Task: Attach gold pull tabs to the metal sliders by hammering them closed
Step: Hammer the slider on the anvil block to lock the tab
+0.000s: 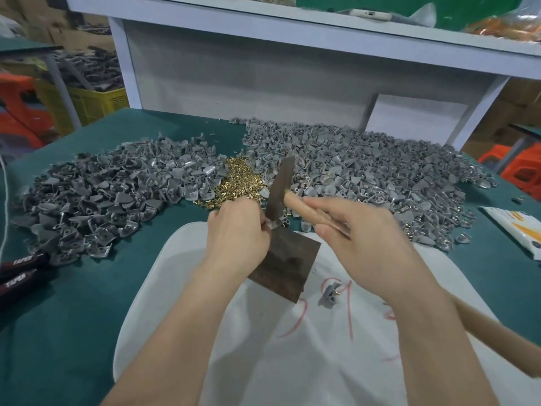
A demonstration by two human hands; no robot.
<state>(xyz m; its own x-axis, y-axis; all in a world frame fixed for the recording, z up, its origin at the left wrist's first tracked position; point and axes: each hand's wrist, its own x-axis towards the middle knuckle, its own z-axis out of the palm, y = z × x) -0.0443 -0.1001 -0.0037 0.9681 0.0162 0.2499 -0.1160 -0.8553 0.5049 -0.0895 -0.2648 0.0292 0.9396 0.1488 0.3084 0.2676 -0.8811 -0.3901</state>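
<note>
While left grip (237, 230) pinches slider (273, 224), hammer (279, 186) just above.

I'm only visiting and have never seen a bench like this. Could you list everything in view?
Metal sliders: two big heaps, grey, left and right on the table.
Gold pull tabs: one small heap, gold, between the slider heaps.
Loose slider: one, grey, on the white sheet.
Block: one, dark brown, on the sheet.
Hammer: one, dark head, wooden handle, above the block.
White sheet: one, red marks, near edge.
Table cover: one, green.
Pliers: one pair, dark red handles, left edge.
Packet: one, white and orange, right edge.
Crate: one, yellow, behind left.
Left hand: holds the held slider at the block's far edge.
Right hand: grips the hammer handle.
</note>
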